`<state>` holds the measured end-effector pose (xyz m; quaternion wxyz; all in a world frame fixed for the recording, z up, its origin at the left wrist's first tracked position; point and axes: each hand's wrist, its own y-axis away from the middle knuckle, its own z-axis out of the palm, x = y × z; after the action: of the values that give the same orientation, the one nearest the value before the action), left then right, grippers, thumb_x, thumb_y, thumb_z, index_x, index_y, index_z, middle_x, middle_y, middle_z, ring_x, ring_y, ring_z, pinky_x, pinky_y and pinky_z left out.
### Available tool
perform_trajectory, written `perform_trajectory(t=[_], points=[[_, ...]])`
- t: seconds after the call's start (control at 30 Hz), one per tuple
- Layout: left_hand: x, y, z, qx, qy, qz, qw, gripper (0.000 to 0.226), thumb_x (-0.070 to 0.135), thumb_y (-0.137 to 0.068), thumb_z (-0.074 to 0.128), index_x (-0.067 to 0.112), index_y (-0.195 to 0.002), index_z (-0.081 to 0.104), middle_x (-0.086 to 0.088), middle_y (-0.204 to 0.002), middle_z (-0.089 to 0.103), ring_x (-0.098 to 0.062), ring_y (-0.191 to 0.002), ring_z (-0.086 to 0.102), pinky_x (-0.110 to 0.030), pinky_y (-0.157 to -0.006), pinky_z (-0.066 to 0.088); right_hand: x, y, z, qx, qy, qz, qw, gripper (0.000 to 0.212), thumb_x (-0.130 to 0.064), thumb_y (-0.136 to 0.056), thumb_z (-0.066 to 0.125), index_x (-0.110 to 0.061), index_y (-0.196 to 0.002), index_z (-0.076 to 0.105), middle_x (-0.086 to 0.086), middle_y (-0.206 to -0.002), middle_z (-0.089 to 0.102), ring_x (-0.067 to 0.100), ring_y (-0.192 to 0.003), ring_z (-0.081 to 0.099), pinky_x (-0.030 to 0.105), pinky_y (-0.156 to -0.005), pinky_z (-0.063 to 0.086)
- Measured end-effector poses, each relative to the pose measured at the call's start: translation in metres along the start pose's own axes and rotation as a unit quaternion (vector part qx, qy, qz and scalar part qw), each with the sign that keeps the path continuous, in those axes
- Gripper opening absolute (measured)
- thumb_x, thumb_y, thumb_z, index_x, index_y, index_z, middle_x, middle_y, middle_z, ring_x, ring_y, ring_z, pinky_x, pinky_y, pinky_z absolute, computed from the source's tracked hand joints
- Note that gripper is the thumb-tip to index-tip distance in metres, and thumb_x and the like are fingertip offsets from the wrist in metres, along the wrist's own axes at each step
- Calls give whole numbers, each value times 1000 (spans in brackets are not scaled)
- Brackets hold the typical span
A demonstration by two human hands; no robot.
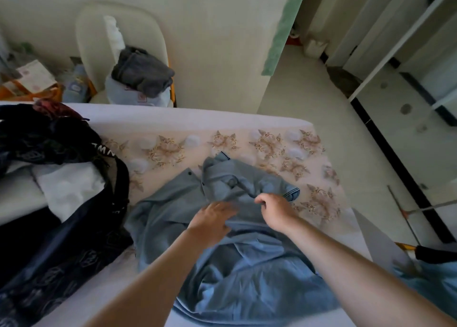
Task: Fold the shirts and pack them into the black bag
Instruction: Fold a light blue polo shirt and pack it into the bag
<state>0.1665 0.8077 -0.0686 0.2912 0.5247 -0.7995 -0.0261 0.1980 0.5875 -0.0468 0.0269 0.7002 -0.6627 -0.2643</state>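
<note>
At your far left the black bag (74,240) lies open on the bed (173,116), with a white folded cloth (71,190) showing in its mouth. Just right of it the blue shirt (173,208) lies spread and rumpled on the floral sheet (272,143), its collar (215,161) toward the far edge and its lower part running toward you. It looks light, soft and limp, so I judge it will sag and crease wherever it is unsupported. Take it by firmer edges such as the shoulder seams, the collar or the sleeve cuff (290,193), and smooth it flat before each fold. Your left hand (212,219) rests on the shirt's chest, fingers fairly straight on the cloth, though blur hides detail. Just right of it, your right hand (274,209) has its fingers curled, pinching a ridge of fabric just below the striped cuff
</note>
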Motion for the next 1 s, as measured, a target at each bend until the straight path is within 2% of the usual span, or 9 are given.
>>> perform_trajectory(t=[0.1, 0.27, 0.43, 0.53, 0.63, 0.73, 0.87, 0.93, 1.0], points=[[10, -28, 14, -10, -89, 24, 996, 73, 37, -94, 58, 37, -155, 19, 4, -162, 13, -21, -149, 13, -36, -119, 15, 30, -19, 2, 20, 57, -55, 997, 47, 1, -95, 49, -15, -139, 55, 6, -153, 43, 26, -138, 45, 37, -113, 37], [8, -44, 12, -26, -16, 1, 1000, 38, 24, -86, 51, 29, -120, 68, 0, -119, 57, -25, -118, 53, -33, -96, 45, 50, -44, 12, 29, 149, -135, 979, 66, -10, -90, 61, -24, -151, 40, 10, -132, 55, 33, -111, 59, 45, -92, 52], [5, -18, -20, -169, 107, -51, 979, 22, 19, -88, 53, 26, -98, 71, 7, -96, 65, -15, -89, 60, -31, -79, 51, 57, -68, -1, 113, 133, -210, 962, 30, 9, -71, 73, -18, -85, 74, 4, -80, 58, 30, -61, 59, 37, -54, 50], [5, -5, -39, -315, 188, -47, 929, 16, 22, -90, 59, 24, -100, 72, 9, -81, 71, -11, -75, 68, -28, -76, 57, 56, -71, -22, 78, 203, -128, 968, 24, -4, -72, 78, -28, -70, 71, -1, -86, 60, 26, -85, 59, 40, -80, 49], [-15, -14, -45, -47, 300, -143, 942, 21, 21, -96, 59, 28, -112, 70, 9, -90, 73, -8, -79, 71, -26, -75, 58, 42, -67, -34, -37, 286, -34, 957, 19, -21, -82, 64, -33, -92, 75, -4, -116, 60, 25, -121, 48, 46, -111, 29], [-49, -22, -49, 245, 161, -198, 935, 32, 13, -96, 54, 21, -126, 60, 0, -116, 58, -24, -108, 56, -32, -87, 48, 19, -71, -28, 62, 145, -110, 981, 20, -9, -85, 59, -21, -96, 71, 0, -114, 61, 26, -111, 57, 40, -99, 40], [-87, -16, -32, 85, 24, -315, 945, 57, 32, -93, 61, 16, -142, 37, -9, -139, 45, -32, -126, 42, -43, -105, 38, -29, -87, -4, 70, 69, -167, 981, 46, -18, -97, 54, -10, -141, 48, 7, -137, 52, 27, -119, 56, 40, -99, 47], [-98, -11, -29, 105, 81, -309, 942, 36, 24, -92, 59, 14, -126, 53, -11, -122, 60, -32, -109, 56, -38, -91, 47, -41, -96, 10, 46, 78, -131, 987, 72, -29, -98, 57, -10, -156, 19, 8, -131, 53, 26, -112, 58, 41, -96, 50], [-100, -3, -37, 160, 151, -279, 935, 20, 14, -89, 57, 14, -108, 64, -6, -103, 66, -29, -94, 61, -31, -74, 45, -45, -101, 15, 57, 112, -78, 989, 73, -23, -94, 62, -12, -154, 23, 2, -116, 58, 24, -99, 59, 39, -91, 50]])
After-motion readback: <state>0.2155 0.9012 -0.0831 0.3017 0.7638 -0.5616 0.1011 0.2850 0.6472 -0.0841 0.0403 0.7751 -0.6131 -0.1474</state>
